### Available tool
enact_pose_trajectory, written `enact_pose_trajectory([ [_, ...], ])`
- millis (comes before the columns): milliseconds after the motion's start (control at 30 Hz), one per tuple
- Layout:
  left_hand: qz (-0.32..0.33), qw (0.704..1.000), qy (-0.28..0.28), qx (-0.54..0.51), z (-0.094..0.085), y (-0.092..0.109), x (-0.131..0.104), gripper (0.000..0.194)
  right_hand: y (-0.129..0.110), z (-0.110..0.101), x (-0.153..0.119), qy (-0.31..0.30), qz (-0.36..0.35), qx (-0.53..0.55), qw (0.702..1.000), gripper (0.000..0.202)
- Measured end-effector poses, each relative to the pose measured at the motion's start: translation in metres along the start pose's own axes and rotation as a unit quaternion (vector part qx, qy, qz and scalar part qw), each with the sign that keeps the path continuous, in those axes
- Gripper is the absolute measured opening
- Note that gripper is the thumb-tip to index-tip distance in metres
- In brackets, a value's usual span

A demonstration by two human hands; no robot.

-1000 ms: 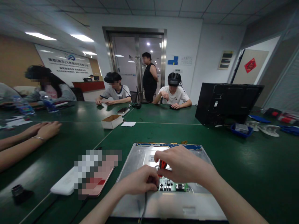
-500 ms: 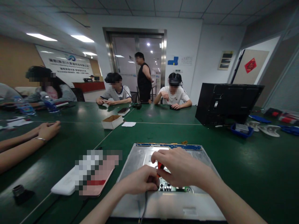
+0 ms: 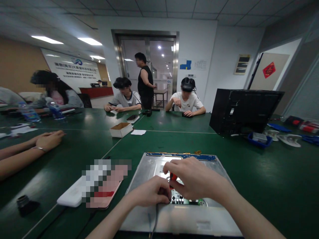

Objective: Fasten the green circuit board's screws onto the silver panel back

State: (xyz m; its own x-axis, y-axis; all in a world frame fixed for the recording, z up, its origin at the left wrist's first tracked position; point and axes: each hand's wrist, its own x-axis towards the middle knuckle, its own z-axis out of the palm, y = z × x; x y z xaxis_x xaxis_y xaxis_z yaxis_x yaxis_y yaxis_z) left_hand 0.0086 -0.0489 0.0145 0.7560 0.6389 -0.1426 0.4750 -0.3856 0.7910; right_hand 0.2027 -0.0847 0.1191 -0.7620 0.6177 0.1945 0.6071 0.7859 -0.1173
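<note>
A flat metal-backed display panel lies in front of me, with a narrow blue circuit strip along its far edge. On its middle sits a green circuit board, partly covered by my hands. My right hand is closed around the red handle of a screwdriver, held over the board; its tip is hidden. Close beside it, my left hand is pinched at the board's left end, and what its fingers hold cannot be made out. A dark cable runs from below the left hand toward me.
Left of the panel lie a white device and a pink phone, both partly blurred out. A co-worker's hands rest at far left. Further off are an open box, a black monitor and a blue tray.
My hands keep nearly the same pose over the board. The whole view has shifted slightly to the right. Behind the table, the standing person has moved left.
</note>
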Motion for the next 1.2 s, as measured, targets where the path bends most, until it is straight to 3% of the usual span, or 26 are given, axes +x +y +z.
enact_pose_trajectory([
  [267, 0.002, 1.0, -0.009, 0.006, -0.0027, 0.0066, -0.0008, 0.008, 0.0027, 0.0049, 0.0035, 0.009, 0.028, -0.031, 0.999, 0.018],
  [533, -0.006, 1.0, -0.012, 0.004, -0.0033, 0.0026, -0.0006, 0.007, 0.0017, -0.0018, -0.0027, 0.004, 0.002, -0.008, 1.0, 0.03],
  [767, -0.011, 1.0, -0.013, -0.004, -0.0021, 0.0027, -0.0007, 0.008, 0.0007, 0.0027, 0.0008, 0.015, 0.003, -0.016, 1.0, 0.019],
  [933, -0.007, 1.0, -0.01, -0.001, -0.0028, 0.0062, -0.0015, 0.007, 0.0007, 0.0039, 0.0012, 0.012, 0.022, -0.026, 0.999, 0.019],
  [1200, -0.003, 1.0, -0.013, 0.005, -0.0025, -0.0002, -0.0005, 0.005, -0.0033, -0.0024, -0.0008, 0.0, -0.004, 0.007, 1.0, 0.022],
])
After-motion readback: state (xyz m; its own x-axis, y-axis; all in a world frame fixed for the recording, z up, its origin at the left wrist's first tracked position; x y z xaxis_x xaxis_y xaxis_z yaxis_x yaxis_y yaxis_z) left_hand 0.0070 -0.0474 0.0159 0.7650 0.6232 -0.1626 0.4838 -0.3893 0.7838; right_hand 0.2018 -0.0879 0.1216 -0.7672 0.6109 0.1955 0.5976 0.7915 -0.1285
